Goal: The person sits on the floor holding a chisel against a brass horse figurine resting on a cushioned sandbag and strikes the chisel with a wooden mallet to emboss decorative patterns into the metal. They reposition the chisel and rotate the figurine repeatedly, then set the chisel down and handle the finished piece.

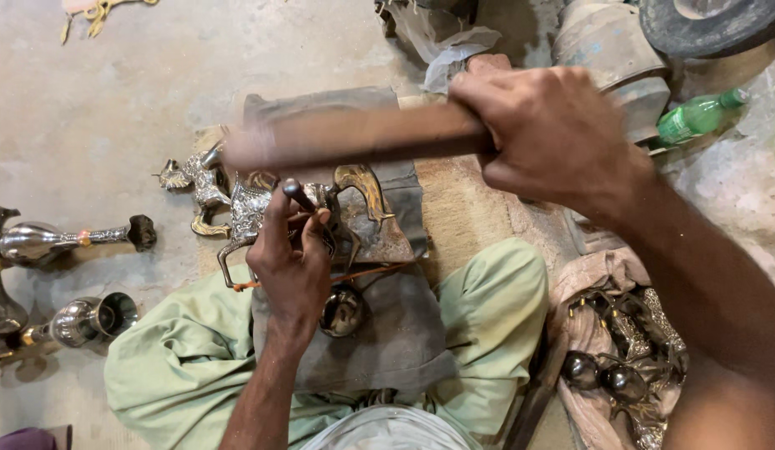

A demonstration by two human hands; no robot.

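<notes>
My right hand (pixel 547 129) grips a long wooden-handled hammer (pixel 354 133), blurred by motion, above the workpiece. My left hand (pixel 291 258) pinches a short dark metal punch (pixel 299 193) upright against a silver and gold metal horse figure (pixel 246 204). The figure lies on a grey cloth (pixel 387 325) spread over my lap and a rusty metal block (pixel 387 242). A small shiny round metal piece (pixel 342 310) rests on the cloth just below my left hand.
Silver vases and goblets (pixel 62 242) lie on the concrete floor at left. A cloth bundle with several metal parts (pixel 620 367) sits at right. A green plastic bottle (pixel 695 117), metal drums (pixel 608 50) and a tyre (pixel 704 25) stand at the back right.
</notes>
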